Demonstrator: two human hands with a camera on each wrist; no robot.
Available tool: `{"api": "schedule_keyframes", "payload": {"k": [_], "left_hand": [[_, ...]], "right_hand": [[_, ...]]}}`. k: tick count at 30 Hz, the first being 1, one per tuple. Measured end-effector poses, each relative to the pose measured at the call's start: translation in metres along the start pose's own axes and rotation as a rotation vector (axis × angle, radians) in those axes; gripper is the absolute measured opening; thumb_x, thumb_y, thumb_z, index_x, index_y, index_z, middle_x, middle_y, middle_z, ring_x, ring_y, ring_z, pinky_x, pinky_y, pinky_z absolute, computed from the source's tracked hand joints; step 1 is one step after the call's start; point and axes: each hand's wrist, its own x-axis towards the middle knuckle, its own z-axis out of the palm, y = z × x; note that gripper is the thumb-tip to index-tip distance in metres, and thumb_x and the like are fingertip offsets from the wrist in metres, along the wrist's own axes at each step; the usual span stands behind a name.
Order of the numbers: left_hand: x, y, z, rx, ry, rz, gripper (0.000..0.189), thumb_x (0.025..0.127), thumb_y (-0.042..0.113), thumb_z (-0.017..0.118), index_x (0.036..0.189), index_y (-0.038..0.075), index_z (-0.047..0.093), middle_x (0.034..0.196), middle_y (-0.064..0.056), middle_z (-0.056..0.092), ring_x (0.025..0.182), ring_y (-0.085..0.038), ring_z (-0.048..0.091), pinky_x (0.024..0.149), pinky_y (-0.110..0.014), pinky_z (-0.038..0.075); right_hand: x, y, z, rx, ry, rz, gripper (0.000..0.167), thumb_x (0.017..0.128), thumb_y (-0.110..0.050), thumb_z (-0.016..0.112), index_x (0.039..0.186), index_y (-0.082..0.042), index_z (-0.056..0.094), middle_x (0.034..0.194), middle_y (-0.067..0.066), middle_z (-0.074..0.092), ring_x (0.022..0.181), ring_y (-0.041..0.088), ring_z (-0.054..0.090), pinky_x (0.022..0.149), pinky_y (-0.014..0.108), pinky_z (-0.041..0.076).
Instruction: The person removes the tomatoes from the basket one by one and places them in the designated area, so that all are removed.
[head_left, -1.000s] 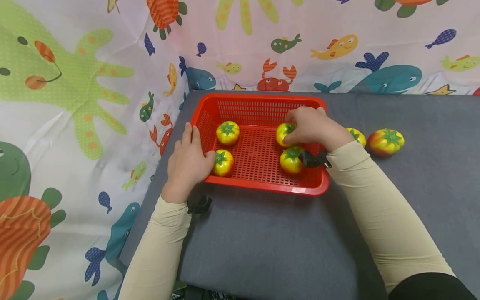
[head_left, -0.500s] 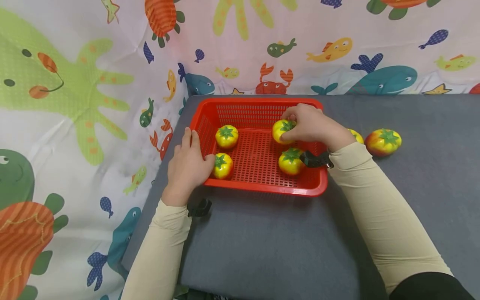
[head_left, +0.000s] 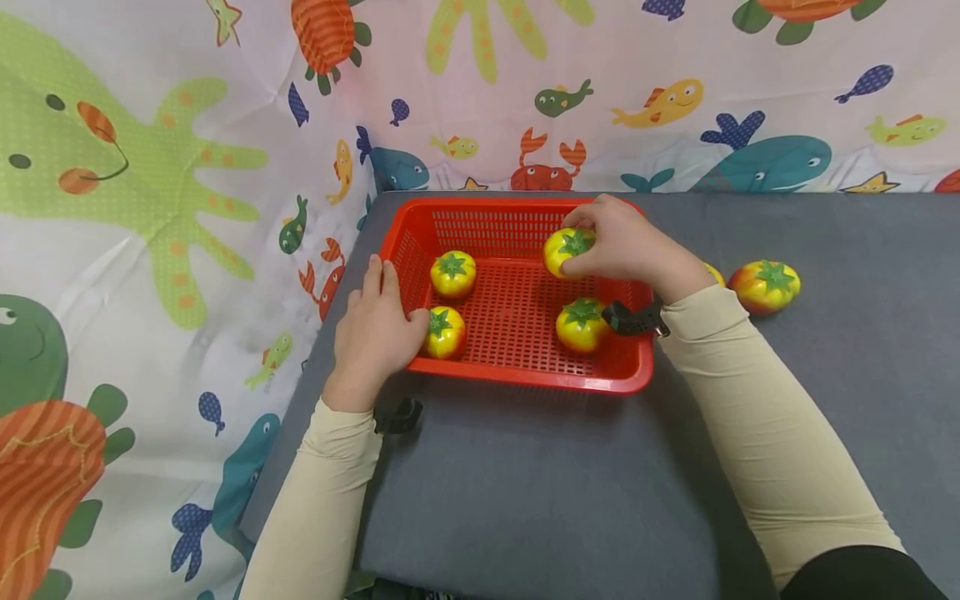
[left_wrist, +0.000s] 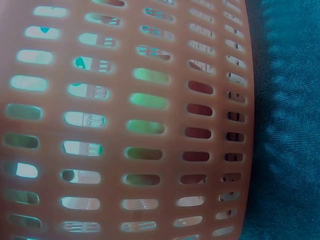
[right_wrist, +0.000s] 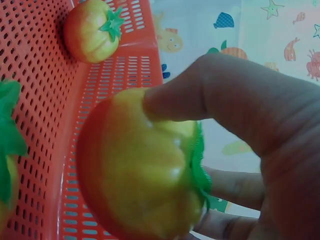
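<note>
In the head view my right hand [head_left: 622, 250] pinches a toy tomato [head_left: 564, 251], yellow with a red underside and green leaf top. It is over the right half of a red plastic basket [head_left: 517, 385]. The right wrist view shows the thumb on one side of this tomato [right_wrist: 135, 165] and fingers beyond it. Below it sits another toy tomato [head_left: 581, 325]. Two more, a rear toy tomato [head_left: 453, 274] and a front toy tomato [head_left: 447, 333], are at the basket's left. My left hand [head_left: 375, 333] holds the basket's left side, thumb over the rim; the left wrist view shows the slotted wall [left_wrist: 110, 135].
Right of the basket on the grey table [head_left: 570, 483] lies a toy tomato [head_left: 765, 287], with a second toy tomato [head_left: 715, 273] mostly hidden behind my right wrist. A sea-animal printed curtain [head_left: 480, 100] stands along the back and left edges.
My right hand has lifted the pinched tomato slightly and brought it a little to the left, away from the tomato below. The left hand keeps its hold on the basket.
</note>
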Motion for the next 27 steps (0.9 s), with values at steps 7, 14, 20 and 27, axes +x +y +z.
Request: {"api": "schedule_keyframes", "payload": {"k": [7,14,20,27], "left_hand": [[0.0,-0.001,0.0,-0.002,0.001,-0.003,0.089,0.095,0.042,0.058,0.167,0.005,0.022,0.176,-0.015,0.013,0.127,-0.041,0.048,0.086,-0.059,0.058],[0.001,0.001,0.0,-0.002,-0.004,0.0,0.089,0.095,0.042,0.057,0.167,0.005,0.021,0.176,-0.015,0.013,0.128,-0.041,0.048,0.085,-0.059,0.058],[0.001,0.002,-0.001,-0.004,-0.004,-0.003,0.089,0.095,0.042,0.058,0.168,0.005,0.021,0.176,-0.015,0.013,0.128,-0.041,0.048,0.086,-0.059,0.058],[0.0,0.002,-0.002,-0.002,-0.011,-0.005,0.09,0.095,0.041,0.059,0.168,0.005,0.021,0.176,-0.015,0.012,0.13,-0.042,0.047,0.087,-0.06,0.057]], "right_hand": [[-0.002,0.003,-0.004,0.016,0.023,-0.001,0.063,0.082,-0.026,0.081,0.136,0.001,0.064,0.129,0.023,0.054,0.115,0.038,0.051,0.095,0.052,0.048],[-0.007,0.005,-0.005,0.037,0.035,0.007,0.063,0.083,-0.027,0.082,0.137,0.001,0.064,0.129,0.024,0.054,0.115,0.038,0.051,0.095,0.052,0.049],[-0.01,0.005,-0.006,0.042,0.035,0.004,0.063,0.084,-0.027,0.083,0.137,0.001,0.064,0.129,0.023,0.053,0.115,0.038,0.05,0.095,0.052,0.048],[-0.015,0.004,-0.006,0.053,0.03,0.033,0.065,0.084,-0.029,0.083,0.139,-0.001,0.064,0.128,0.021,0.052,0.114,0.036,0.048,0.093,0.049,0.048]]}}
